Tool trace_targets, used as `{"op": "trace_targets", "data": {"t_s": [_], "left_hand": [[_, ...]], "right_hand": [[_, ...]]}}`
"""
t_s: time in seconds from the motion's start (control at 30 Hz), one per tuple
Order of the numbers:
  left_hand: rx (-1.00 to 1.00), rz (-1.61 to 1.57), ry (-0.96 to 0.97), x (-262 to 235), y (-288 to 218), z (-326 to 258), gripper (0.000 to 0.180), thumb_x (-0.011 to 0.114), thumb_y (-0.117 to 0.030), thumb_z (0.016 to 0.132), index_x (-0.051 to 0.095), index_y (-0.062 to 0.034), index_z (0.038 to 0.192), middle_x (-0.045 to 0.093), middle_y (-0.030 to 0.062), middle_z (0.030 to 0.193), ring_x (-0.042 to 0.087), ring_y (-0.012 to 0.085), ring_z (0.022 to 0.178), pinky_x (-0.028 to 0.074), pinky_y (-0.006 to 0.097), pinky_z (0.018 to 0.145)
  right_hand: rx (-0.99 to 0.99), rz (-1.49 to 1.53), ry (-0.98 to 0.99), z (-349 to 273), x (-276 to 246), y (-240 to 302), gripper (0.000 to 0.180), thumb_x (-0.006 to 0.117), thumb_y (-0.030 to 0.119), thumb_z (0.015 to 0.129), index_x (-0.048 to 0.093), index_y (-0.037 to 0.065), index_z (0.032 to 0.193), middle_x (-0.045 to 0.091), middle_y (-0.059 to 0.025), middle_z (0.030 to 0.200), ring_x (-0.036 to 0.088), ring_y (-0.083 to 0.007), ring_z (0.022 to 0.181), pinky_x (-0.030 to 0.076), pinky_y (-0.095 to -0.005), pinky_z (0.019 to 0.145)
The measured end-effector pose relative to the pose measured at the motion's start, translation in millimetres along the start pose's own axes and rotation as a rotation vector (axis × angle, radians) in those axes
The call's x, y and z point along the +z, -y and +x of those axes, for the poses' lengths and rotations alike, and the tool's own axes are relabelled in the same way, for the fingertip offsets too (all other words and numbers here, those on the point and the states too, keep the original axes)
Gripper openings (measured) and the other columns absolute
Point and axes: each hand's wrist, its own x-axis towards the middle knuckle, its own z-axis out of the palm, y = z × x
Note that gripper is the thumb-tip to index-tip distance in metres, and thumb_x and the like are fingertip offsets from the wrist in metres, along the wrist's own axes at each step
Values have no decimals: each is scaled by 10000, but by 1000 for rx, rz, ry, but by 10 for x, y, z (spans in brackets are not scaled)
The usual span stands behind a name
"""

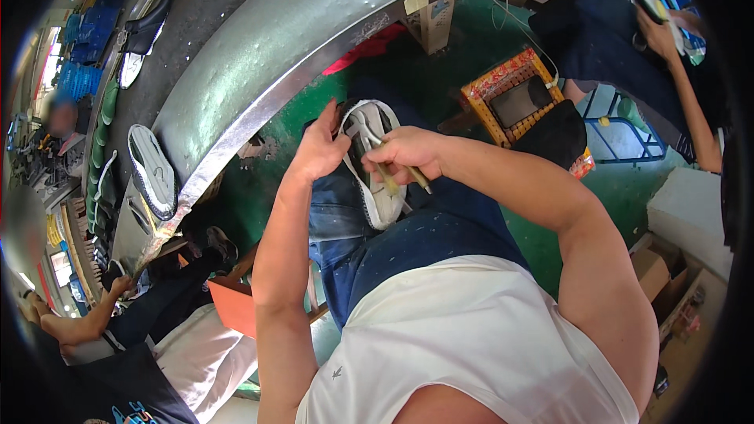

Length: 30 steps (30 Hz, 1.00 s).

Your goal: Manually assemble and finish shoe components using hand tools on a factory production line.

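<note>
A white shoe upper (382, 206), with a dark stitched edge, rests on my lap with its open side facing up. My left hand (318, 147) grips the shoe's far left side, its fingers partly hidden behind the rim. Over the shoe's middle, my right hand (407, 155) is closed around a slim brush-like tool (425, 184); its pale yellowish end points down into the shoe. A curved pale piece also sticks out by the right fingers, and I cannot tell whether it belongs to the tool.
A metal-edged bench (259, 55) curves ahead, with another white shoe upper (153, 171) at its edge and a black-and-white shoe (144, 39) beyond. A woven stool (506, 102) stands ahead right. Co-workers sit at both sides. An orange box (233, 306) is left, cardboard boxes (650, 271) right.
</note>
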Motion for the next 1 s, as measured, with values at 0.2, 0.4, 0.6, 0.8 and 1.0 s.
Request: {"op": "trace_targets", "data": {"t_s": [0.2, 0.4, 0.6, 0.8, 1.0], "left_hand": [[-35, 70, 68, -116, 155, 41, 810, 532, 39, 828, 183, 129, 1552, 354, 282, 1579, 373, 311, 1476, 285, 358, 1212], [-51, -91, 89, -159, 142, 48, 785, 509, 80, 828, 215, 111, 1555, 372, 247, 1580, 384, 273, 1471, 286, 358, 1214], [-97, -191, 135, -189, 20, 10, 804, 458, 146, 748, 304, 112, 1536, 419, 177, 1564, 407, 217, 1443, 291, 308, 1183], [-89, -244, 90, -154, 61, 16, 762, 475, 114, 767, 360, 93, 1520, 499, 134, 1490, 479, 202, 1376, 331, 300, 1151], [-113, -255, 151, -186, 72, 15, 820, 461, 122, 750, 313, 73, 1554, 463, 117, 1537, 487, 166, 1354, 372, 268, 1095]], "right_hand": [[-121, -863, -222, -58, -78, 211, 320, 591, 308, 1013, 615, -4, 950, 673, -120, 796, 625, -173, 595, 469, -346, 530], [-362, -1214, -535, -79, 11, -52, 397, 595, 311, 984, 615, -83, 1028, 668, -330, 957, 673, -456, 953, 525, -495, 846], [-18, -339, -5, -146, -158, 93, 315, 601, 246, 1007, 621, -64, 1062, 686, -237, 1032, 700, -349, 1013, 606, -501, 839], [-73, 64, 15, 116, 60, -38, 314, 556, 266, 1051, 584, -12, 1193, 659, -150, 1130, 666, -259, 1109, 608, -499, 845], [-152, -387, -171, 260, -72, 2, 285, 583, 268, 1002, 630, 26, 859, 664, -113, 751, 644, -193, 568, 498, -352, 512]]}}
